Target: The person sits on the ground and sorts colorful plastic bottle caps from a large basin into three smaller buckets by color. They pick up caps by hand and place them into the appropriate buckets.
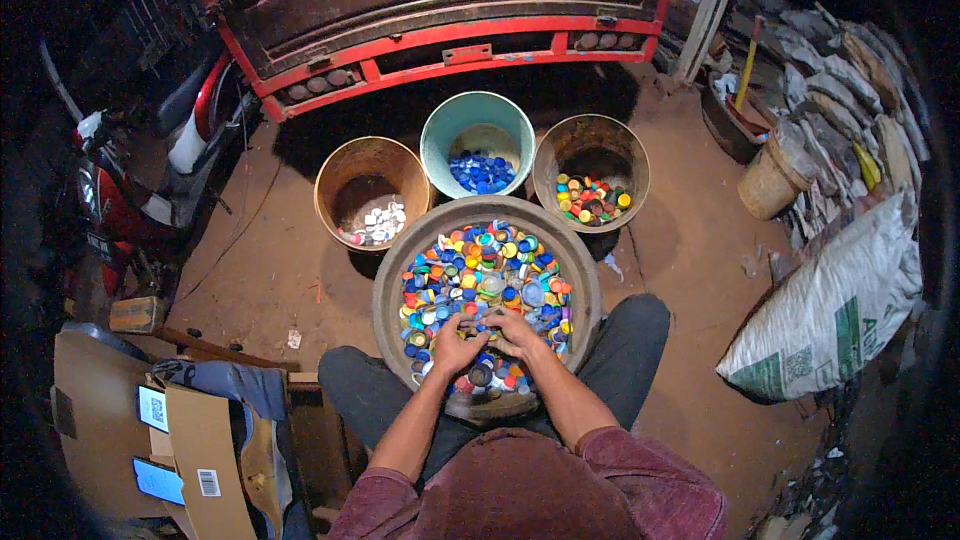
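A wide round basin (388, 270), heaped with mixed plastic bottle caps (491, 283), rests between the person's knees. Both hands are over its near half, close together. My left hand (459, 347) has its fingertips at small caps near the middle; whether it grips one is unclear. Opposite it, my right hand (512, 331) has bent fingers around small caps, and its hold is also hard to make out. Beyond the basin stand three buckets: a brownish one (330, 172) with white caps, a pale green one (439, 124) with blue caps, and a brown one (636, 157) with red, yellow, orange and green caps.
A red-framed truck tailgate (450, 52) spans the far side. At left are a motorcycle (127, 195) and an open cardboard box (202, 435) with phone-like screens. To the right lie a white woven sack (817, 315), a dirty bucket (772, 176) and stacked sacks (847, 90).
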`<state>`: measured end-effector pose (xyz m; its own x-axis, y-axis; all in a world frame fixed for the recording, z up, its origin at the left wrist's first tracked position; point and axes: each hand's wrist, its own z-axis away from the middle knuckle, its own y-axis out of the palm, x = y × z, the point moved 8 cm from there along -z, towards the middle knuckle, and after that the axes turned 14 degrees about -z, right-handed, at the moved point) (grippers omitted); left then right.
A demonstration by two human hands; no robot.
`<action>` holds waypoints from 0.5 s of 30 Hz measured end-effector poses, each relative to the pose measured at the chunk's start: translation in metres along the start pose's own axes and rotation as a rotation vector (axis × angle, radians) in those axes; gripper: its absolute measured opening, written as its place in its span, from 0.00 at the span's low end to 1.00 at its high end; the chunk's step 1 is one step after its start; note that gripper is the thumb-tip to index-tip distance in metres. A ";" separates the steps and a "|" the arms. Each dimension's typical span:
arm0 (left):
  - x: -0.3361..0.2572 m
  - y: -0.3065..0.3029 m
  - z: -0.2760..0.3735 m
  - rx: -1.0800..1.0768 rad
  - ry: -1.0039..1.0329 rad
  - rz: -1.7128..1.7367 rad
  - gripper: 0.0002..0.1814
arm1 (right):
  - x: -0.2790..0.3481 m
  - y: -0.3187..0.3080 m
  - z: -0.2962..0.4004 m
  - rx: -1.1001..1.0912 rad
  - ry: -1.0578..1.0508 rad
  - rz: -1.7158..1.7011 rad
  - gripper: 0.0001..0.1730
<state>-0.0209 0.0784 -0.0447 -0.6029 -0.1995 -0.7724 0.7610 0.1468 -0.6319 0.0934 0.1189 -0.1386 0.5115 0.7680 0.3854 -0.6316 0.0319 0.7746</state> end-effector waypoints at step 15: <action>0.027 0.017 -0.004 0.158 -0.279 0.578 0.27 | 0.006 0.022 0.015 0.055 0.008 -0.056 0.14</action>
<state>-0.0255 0.0796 -0.0761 -0.0180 -0.3781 -0.9256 0.9822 0.1662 -0.0870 0.0920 0.1145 -0.1117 0.5408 0.7709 0.3366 -0.5691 0.0406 0.8213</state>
